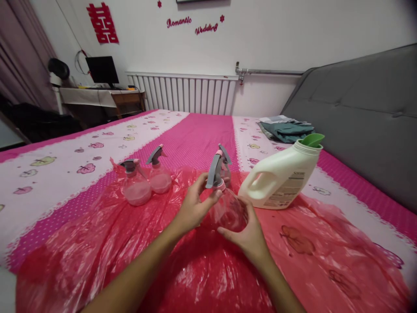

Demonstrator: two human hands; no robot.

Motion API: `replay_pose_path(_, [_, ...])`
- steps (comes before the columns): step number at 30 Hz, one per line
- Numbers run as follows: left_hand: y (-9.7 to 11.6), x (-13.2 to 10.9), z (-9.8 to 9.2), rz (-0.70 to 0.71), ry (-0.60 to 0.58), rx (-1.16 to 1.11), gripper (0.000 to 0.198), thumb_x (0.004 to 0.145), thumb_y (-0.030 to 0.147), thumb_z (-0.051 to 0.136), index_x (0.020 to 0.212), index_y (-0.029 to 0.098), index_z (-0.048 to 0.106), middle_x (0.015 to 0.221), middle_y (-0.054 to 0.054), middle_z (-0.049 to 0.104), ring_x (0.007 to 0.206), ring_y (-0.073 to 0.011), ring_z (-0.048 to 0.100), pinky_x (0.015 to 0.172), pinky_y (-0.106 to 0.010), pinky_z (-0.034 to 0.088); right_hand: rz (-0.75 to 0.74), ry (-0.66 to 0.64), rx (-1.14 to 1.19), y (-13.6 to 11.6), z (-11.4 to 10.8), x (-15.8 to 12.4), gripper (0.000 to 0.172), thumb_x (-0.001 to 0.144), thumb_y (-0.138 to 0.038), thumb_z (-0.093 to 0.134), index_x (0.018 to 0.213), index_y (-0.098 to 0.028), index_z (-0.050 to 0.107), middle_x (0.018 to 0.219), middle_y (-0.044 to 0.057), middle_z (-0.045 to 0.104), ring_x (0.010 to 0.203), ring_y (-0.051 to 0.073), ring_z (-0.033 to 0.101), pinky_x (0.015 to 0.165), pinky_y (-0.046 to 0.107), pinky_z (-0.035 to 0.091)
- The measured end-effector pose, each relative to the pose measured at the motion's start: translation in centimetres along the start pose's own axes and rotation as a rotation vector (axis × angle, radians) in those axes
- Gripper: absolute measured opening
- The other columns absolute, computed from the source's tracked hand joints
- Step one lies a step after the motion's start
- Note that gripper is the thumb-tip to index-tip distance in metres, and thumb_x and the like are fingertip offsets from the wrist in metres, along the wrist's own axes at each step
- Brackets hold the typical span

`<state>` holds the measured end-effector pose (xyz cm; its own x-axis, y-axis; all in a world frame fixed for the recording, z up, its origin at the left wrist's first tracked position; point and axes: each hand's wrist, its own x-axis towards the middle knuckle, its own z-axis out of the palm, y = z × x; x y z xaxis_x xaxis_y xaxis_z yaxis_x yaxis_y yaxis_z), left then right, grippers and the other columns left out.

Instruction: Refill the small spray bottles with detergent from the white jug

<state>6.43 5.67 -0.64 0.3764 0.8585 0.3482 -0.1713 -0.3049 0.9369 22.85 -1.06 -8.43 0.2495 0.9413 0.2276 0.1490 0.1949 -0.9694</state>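
Note:
A clear spray bottle with a grey and pink trigger head stands upright between my hands, over red plastic sheeting. My left hand is closed about its neck, thumb near the pink collar. Lower down, my right hand grips the round body from the right side. Another spray bottle is mostly hidden behind this one. To the left are two spray bottles, one in front of the other, both holding cloudy liquid. A cream jug with a green piece in its mouth is beside my right hand.
Red plastic sheeting lies crumpled across the pink and white bedspread. Folded clothes rest behind the jug, near a grey headboard. Beyond the bed are a radiator and a desk with a monitor.

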Motion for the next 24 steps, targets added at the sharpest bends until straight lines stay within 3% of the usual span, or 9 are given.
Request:
replay_pose_path(9, [-0.4, 0.5, -1.7, -0.103, -0.116, -0.154, 0.055, 0.08, 0.057, 0.072, 0.117, 0.016, 0.073, 0.134, -0.013, 0.072, 0.131, -0.0299, 0.065, 0.117, -0.042, 0.052, 0.041, -0.228, 0.173, 0.4, -0.7, 0.2, 0.105, 0.051, -0.059, 0.098, 0.14, -0.021, 0.056, 0.148, 0.018, 0.061, 0.137, 0.036, 0.062, 0.118, 0.052, 0.05])
replay_pose_path(14, [0.4, 0.3, 0.1, -0.063, -0.087, -0.166, 0.059, 0.089, 0.069, 0.058, 0.114, 0.017, 0.071, 0.128, -0.012, 0.073, 0.128, -0.0243, 0.066, 0.115, -0.036, 0.052, 0.082, -0.276, 0.261, 0.6, -0.3, 0.3, 0.1, 0.055, -0.052, 0.099, 0.141, -0.022, 0.058, 0.147, 0.018, 0.063, 0.137, 0.036, 0.062, 0.122, 0.054, 0.045])
replay_pose_path(17, [0.9, 0.0, 0.7, -0.053, -0.085, -0.149, 0.059, 0.092, 0.071, 0.053, 0.109, 0.018, 0.071, 0.121, -0.01, 0.074, 0.126, -0.0217, 0.067, 0.112, -0.033, 0.052, 0.125, -0.391, 0.354, 0.6, -0.8, -0.2, 0.103, 0.053, -0.071, 0.093, 0.138, -0.021, 0.062, 0.137, 0.018, 0.069, 0.128, 0.038, 0.068, 0.112, 0.053, 0.054])
replay_pose_path(20, [1.2, -0.2, 0.1, -0.047, -0.113, -0.122, 0.062, 0.088, 0.076, 0.054, 0.103, 0.019, 0.072, 0.114, -0.009, 0.076, 0.121, -0.0216, 0.068, 0.103, -0.032, 0.055, 0.165, -0.487, 0.419, 0.2, -1.5, -0.9, 0.103, 0.058, -0.089, 0.076, 0.136, -0.023, 0.067, 0.133, 0.018, 0.071, 0.124, 0.038, 0.071, 0.104, 0.05, 0.059])
replay_pose_path(22, [1.4, -0.2, -0.6, -0.051, -0.117, -0.088, 0.062, 0.085, 0.078, 0.058, 0.097, 0.018, 0.072, 0.108, -0.009, 0.076, 0.114, -0.0208, 0.07, 0.095, -0.03, 0.056, 0.179, -0.525, 0.455, 0.0, -1.8, -1.0, 0.097, 0.065, -0.09, 0.071, 0.137, -0.025, 0.067, 0.136, 0.016, 0.07, 0.125, 0.036, 0.07, 0.105, 0.049, 0.059])
replay_pose_path(24, [1.7, -0.1, -1.0, -0.056, -0.104, -0.043, 0.059, 0.082, 0.076, 0.064, 0.094, 0.018, 0.072, 0.105, -0.008, 0.077, 0.108, -0.0201, 0.07, 0.091, -0.03, 0.055, 0.131, -0.486, 0.423, -0.1, -1.7, -0.7, 0.098, 0.064, -0.088, 0.073, 0.14, -0.026, 0.065, 0.138, 0.015, 0.069, 0.125, 0.036, 0.07, 0.106, 0.049, 0.058])
